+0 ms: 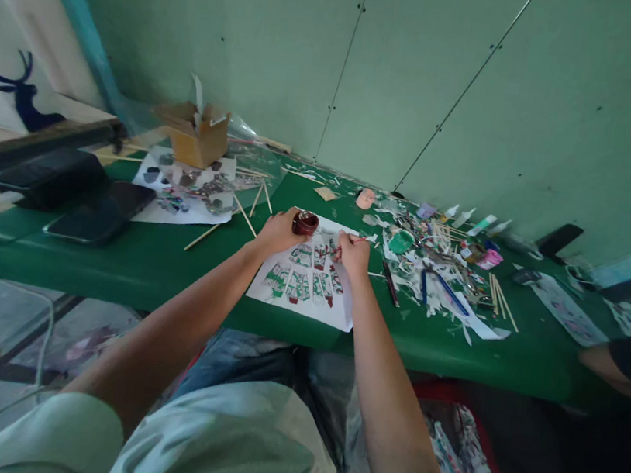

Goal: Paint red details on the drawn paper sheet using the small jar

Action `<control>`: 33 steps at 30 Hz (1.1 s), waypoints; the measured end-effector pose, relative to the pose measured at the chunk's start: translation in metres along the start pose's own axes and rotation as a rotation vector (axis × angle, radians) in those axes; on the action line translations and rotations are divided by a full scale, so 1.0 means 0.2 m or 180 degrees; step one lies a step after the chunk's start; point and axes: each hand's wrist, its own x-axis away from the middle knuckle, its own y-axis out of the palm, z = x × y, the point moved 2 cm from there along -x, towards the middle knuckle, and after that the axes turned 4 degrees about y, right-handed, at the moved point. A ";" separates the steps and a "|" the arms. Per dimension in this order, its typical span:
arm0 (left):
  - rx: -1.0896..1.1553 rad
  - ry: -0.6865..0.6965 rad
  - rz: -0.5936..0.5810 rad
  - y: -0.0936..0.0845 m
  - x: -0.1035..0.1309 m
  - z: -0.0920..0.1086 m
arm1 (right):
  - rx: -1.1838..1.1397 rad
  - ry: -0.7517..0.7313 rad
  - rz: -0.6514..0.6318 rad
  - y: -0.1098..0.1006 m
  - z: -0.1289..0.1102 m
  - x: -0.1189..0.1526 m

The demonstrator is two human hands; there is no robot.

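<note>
In our left hand [281,233] we grasp a small jar [305,223], dark red and glossy, above the upper part of a white sheet [326,313]. Our right hand [353,254] pinches a slender reddish tool [360,240] over the same sheet. Lying before us on the green table [134,274], the sheet bears rows of dark-outlined patches [297,286], mottled green and white, several touched with deep red; finer detail we cannot make out.

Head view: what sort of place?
Likely a craft or painting workshop: a sheet with green-and-red patterns, a dark red pot in the left hand, and a green table strewn with sticks.
</note>
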 end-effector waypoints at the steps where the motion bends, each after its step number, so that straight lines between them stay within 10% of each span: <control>1: -0.0021 -0.0008 -0.0010 0.00 0.00 0.00 | 0.0053 -0.0008 -0.0015 0.00 0.00 0.00; 33: -0.0030 0.0035 0.0035 0.01 -0.01 -0.01 | 0.0108 -0.0040 -0.0085 0.00 0.01 -0.01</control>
